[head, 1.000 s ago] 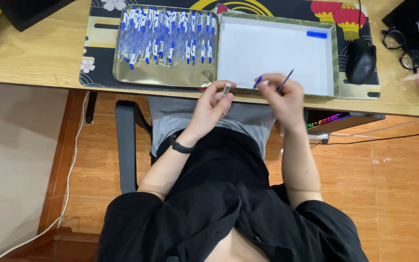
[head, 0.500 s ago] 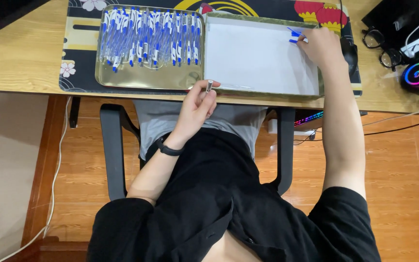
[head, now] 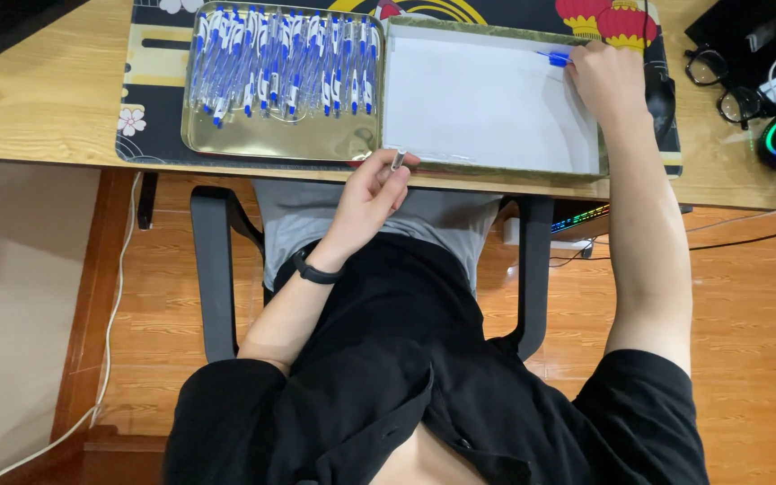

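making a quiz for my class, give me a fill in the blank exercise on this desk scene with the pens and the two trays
1. The blue and white pens lie in the ____ tray.
2. The right hand reaches into the tray lined in ____.
3. The left hand holds a small ____ pen part by the desk edge.
4. A pair of ____ lies on the desk right of the trays.

Missing words: gold; white; silver; glasses

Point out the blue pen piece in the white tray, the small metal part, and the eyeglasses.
blue pen piece (head: 553, 58), head view, its middle.
small metal part (head: 398, 161), head view, its exposed end.
eyeglasses (head: 720, 85), head view, the frame.
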